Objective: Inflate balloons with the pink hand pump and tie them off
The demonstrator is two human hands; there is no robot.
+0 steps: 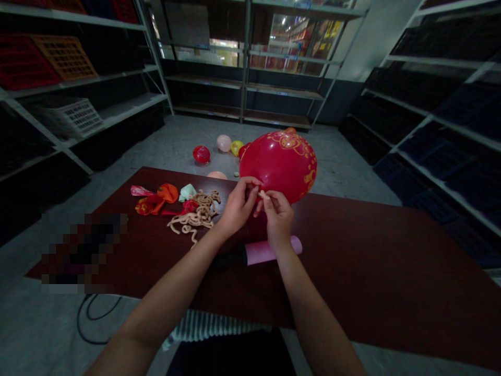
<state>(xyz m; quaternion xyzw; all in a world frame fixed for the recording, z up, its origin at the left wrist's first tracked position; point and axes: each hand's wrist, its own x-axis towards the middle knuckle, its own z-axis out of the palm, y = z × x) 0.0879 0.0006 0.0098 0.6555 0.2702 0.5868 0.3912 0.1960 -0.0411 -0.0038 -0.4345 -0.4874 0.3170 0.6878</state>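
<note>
Over the tabletop point(391, 240), left hand point(237, 206) and right hand point(281, 216) pinch small pale strand point(262, 194) between fingers, beside red balloon point(277, 162).

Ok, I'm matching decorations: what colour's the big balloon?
A red balloon with golden print; head view.
</note>
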